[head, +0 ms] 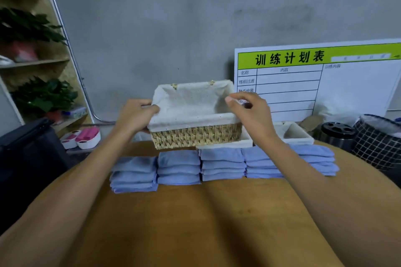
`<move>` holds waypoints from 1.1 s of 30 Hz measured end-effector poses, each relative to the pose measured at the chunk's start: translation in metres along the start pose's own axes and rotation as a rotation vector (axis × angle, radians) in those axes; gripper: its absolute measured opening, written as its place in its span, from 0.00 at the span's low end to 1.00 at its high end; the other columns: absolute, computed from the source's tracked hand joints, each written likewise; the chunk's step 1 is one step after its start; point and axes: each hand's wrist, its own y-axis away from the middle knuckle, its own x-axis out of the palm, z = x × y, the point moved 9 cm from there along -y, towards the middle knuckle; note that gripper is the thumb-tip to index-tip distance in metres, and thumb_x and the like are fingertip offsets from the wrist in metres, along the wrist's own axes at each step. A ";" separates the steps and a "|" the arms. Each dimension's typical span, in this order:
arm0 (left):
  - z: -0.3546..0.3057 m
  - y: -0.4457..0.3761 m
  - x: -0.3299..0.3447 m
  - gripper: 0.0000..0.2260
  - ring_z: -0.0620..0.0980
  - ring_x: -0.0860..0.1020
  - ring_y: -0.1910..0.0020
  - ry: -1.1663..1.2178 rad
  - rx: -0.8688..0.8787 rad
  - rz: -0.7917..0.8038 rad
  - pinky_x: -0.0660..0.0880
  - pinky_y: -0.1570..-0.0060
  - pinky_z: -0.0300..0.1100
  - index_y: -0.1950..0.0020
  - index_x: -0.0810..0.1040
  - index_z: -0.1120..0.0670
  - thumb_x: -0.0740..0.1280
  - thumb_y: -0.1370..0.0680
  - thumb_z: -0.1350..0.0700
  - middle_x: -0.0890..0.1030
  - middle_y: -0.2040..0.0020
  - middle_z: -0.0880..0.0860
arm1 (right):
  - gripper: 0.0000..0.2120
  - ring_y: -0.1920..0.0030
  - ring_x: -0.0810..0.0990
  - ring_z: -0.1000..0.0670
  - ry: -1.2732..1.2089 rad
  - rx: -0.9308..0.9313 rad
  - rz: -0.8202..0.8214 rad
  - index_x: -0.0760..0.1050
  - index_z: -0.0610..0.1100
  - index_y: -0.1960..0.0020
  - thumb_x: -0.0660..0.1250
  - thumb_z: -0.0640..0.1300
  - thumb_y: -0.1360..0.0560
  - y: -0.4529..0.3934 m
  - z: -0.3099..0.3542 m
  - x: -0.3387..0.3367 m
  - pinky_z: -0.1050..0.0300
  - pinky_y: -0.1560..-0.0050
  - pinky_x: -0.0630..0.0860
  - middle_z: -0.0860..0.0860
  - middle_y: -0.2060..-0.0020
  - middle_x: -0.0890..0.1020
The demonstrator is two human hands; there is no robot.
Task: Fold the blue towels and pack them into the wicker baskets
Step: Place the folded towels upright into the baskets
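Grey plaster wall backs a round brown table [195, 223], with a wooden shelf [32, 63] of potted plants to the left and a white planning board [314, 84] leaning at the right. Folded blue towels [221, 165] lie in a row of five low stacks across the far part of the table, edges fairly square, none yet packed. One cloth-lined wicker basket [195, 136] is held raised behind the stacks and appears empty; whether its base clears the table cannot be told. The left hand [135, 116] grips the basket's left end, thumb curled over the liner rim and fingers under the side. The right hand [252, 112] holds the right end, fingers bent over the rim; the exact contact is partly hidden behind the hand. A second lined basket [297, 134] sits on the table behind the right forearm, near a dark cup [337, 134] and a checked fabric bin [377, 143]. Judged step: positioning the basket for loading. Recommended practice: keep it level with an even grip at both ends, set it down on bare table in front of the stacks rather than on them, and smooth the liner flat before loading. Towels should then go in as whole stacks, folds kept aligned. Risk noted: dragging the base across the nearest stacks would upset them.
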 end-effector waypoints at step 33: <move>0.072 0.231 0.098 0.22 0.49 0.80 0.62 -0.068 -0.054 0.240 0.80 0.51 0.56 0.60 0.76 0.21 0.70 0.23 0.52 0.85 0.57 0.58 | 0.08 0.50 0.77 0.54 -0.053 0.214 -0.014 0.84 0.49 0.51 0.72 0.51 0.27 0.233 -0.082 -0.115 0.65 0.47 0.72 0.52 0.50 0.80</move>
